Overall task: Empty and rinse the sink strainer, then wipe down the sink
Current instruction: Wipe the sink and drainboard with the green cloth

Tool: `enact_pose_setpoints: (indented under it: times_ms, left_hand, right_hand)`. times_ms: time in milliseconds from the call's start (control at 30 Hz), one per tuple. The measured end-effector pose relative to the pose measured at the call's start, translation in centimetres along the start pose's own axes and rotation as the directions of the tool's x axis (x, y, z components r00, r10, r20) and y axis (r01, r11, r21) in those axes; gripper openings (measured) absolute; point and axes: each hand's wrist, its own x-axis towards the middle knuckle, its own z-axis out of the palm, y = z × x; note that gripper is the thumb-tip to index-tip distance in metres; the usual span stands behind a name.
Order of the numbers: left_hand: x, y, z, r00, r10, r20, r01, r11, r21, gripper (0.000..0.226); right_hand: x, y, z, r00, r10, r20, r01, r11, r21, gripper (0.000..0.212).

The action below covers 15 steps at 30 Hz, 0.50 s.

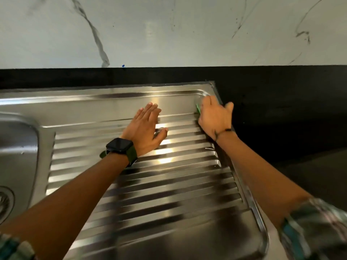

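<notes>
Right hand (214, 117) is down at the far right corner of the drainboard (150, 184), palm down, fingers curled over a green pad (198, 109). Only a sliver of green shows at the hand's left edge, the rest is under the palm, so what kind of pad it is I can't tell. Thumb sticks out right, over the steel rim, toward the black counter (281, 109). A thin dark cord sits on that wrist.

Left hand (145, 126) lies flat on the drainboard, just left of the gripping hand and apart from it. Fingers straight and together, pointing at the back wall, thumb spread right; it holds nothing, just presses the ribs. Black watch (120, 146) with a green strap on that wrist.

From the grip: ribbed steel runs back toward the person and left. The basin (18, 147) is well left of both hands, at the frame edge. The strainer (5, 201) sits in the basin floor, far left and nearer the person than the pad (half cut off by the frame, contents not readable).

Behind the grip: narrow strip of black counter, then the white marble-look wall (169, 30). Plaid sleeves (315, 228) are pushed up on both forearms. Bright light glare on the ribs between the two hands.
</notes>
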Motion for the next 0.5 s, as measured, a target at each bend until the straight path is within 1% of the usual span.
enact_pose_setpoints:
  times_ms: [67,133,167,267,333,400,467,500]
  left_hand:
    - [0.0,0.0,0.0,1.000,0.010,0.007,-0.009,1.000,-0.015,0.073]
    - [-0.1,0.1,-0.3,1.000,0.014,0.028,-0.013,1.000,-0.017,0.074]
    - [-0.2,0.2,-0.4,0.999,0.015,0.039,-0.014,1.000,-0.011,0.074]
    - [-0.3,0.4,-0.5,0.998,0.018,0.054,-0.018,1.000,0.001,0.072]
    - [-0.3,0.3,-0.3,0.999,0.022,0.042,-0.022,1.000,-0.002,0.066]
    - [-0.1,0.1,-0.2,0.999,0.031,0.034,-0.031,1.000,-0.004,0.064]
    - [-0.1,-0.1,-0.2,0.999,0.020,0.036,-0.021,1.000,0.003,0.064]
    - [0.0,0.0,-0.2,0.999,0.022,0.035,-0.023,1.000,0.004,0.064]
  right_hand:
    - [3.0,-0.7,0.0,0.998,0.038,0.046,-0.040,0.998,0.040,0.029]
    - [2.9,-1.2,-0.3,0.995,0.072,0.070,-0.078,0.993,0.089,0.027]
    - [1.6,-1.2,-0.2,0.996,0.052,0.071,-0.060,0.993,0.105,0.023]
    - [-4.4,-1.0,0.2,0.994,-0.112,-0.013,0.113,0.982,0.149,0.012]
    - [-4.8,-0.6,0.1,0.987,-0.161,-0.029,0.163,0.982,0.094,0.013]
    - [-2.0,-0.2,0.1,0.991,-0.133,-0.016,0.133,0.991,0.032,0.018]
    - [1.4,-0.4,0.2,0.999,-0.037,0.025,0.036,0.998,0.054,0.022]
    - [2.5,-0.5,0.1,0.999,0.022,0.039,-0.025,0.995,0.095,0.022]
